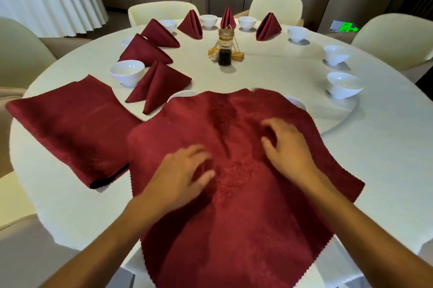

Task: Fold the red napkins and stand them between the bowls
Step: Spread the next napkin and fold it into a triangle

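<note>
The red napkin (pixel 246 194) lies flat on the table (pixel 351 152), under both hands. The left hand (pixel 180 177) and right hand (pixel 288 147) rest on it, fingers loosely spread.

You can read no words anywhere. The only sign is a green lit exit sign (pixel 346 27) low on the far wall; its arrow seems to point right.
</note>
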`<state>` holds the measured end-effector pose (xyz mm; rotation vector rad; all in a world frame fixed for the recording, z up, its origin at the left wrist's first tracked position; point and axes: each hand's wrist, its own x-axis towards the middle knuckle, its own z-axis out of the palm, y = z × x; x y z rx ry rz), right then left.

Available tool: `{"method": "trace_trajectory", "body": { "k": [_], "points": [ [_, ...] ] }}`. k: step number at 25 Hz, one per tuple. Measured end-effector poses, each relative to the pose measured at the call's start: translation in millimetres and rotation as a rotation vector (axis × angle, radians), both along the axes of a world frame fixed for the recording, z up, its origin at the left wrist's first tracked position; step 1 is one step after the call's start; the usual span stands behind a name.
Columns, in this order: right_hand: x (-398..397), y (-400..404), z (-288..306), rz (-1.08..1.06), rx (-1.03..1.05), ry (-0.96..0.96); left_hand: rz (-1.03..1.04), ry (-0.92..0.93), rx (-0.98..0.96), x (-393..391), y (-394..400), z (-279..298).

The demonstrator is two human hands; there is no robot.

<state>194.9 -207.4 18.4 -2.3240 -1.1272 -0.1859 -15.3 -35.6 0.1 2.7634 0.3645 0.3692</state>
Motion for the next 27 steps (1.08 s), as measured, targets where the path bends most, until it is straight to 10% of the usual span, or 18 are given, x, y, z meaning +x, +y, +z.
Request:
{"method": "trace_trajectory", "body": {
  "k": [3, 9, 14, 18, 21, 27],
  "points": [
    [-45.9, -61.0, -32.7, 0.089, -0.013, -0.074, -0.038, 0.229, 0.054, -42.5, -9.5, -40.9],
    [-69.5, -134.4, -73.3, 0.154, -0.306, -0.091, 0.168, 0.125, 0.263, -49.8, -32.2, -43.5],
    [-90.1, -156.6, -56.1, 0.514, -0.25, -0.126, -0.321, 0.135, -0.119, -90.0, -18.5, -27.6],
    [-100.2, -168.2, -71.5, 0.58, -0.486, -0.255, -0.455, 0.278, 0.066, -122.3, -15.8, -35.2],
    [-99.6, -172.1, -61.3, 0.603, -0.251, 0.031, -0.423, 0.099, 0.072, -130.2, -20.8, -28.9],
    [-50.6, -141.1, 24.8, 0.411, -0.276, 0.976, -0.251, 0.151, -0.754, -101.6, 4.0, 22.2]
  ]
}}
